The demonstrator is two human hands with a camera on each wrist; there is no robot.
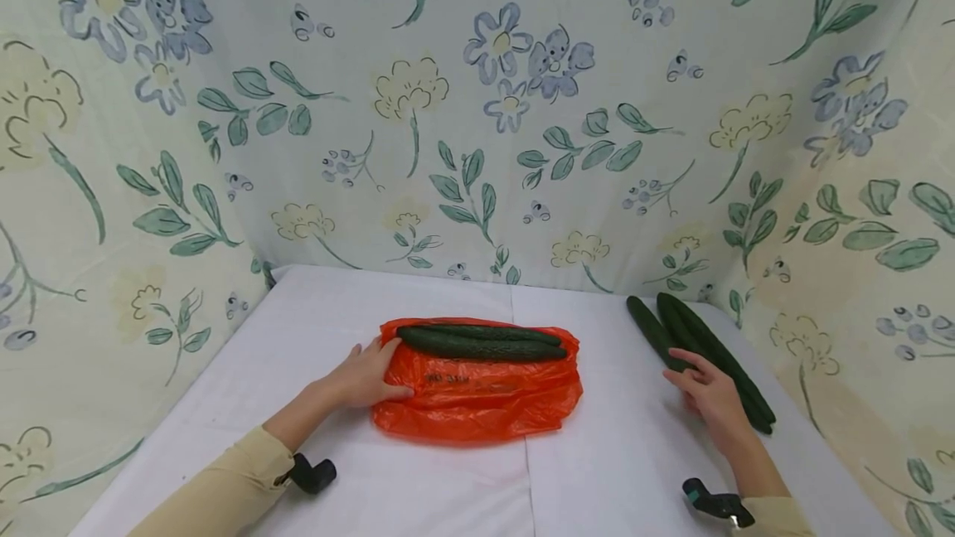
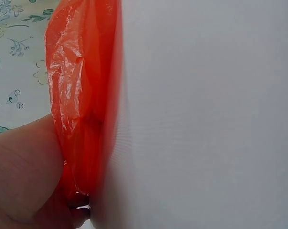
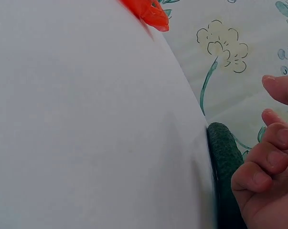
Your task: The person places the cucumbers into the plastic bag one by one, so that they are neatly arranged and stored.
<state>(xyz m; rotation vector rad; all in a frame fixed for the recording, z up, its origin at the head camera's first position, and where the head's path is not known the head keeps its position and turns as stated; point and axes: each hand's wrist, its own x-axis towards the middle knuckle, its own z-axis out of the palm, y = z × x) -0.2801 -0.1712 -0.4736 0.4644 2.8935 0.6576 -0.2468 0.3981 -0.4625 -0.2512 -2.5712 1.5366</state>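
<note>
In the head view, a red plastic bag (image 1: pixel 477 417) lies crosswise on the white-covered table, with two long dark green cucumbers (image 1: pixel 485 345) along its far side. My left hand (image 1: pixel 366 375) holds the bag's left end, thumb on the near side and fingers by the cucumbers' tips. The left wrist view shows the crinkled bag (image 2: pixel 81 71) against this hand, its fingertips partly hidden. At the right, my right hand (image 1: pixel 712 400) hovers by more cucumbers (image 1: pixel 712 346), holding nothing. Loosely bent fingers (image 3: pixel 261 174) overlap one cucumber (image 3: pixel 225 152) in the right wrist view.
A white cloth (image 1: pixel 589 454) with a centre crease covers the table. Floral curtains (image 1: pixel 477 147) enclose its back and both sides, close behind the right-hand cucumbers. Black wrist devices (image 1: pixel 313 475) sit at both sleeves.
</note>
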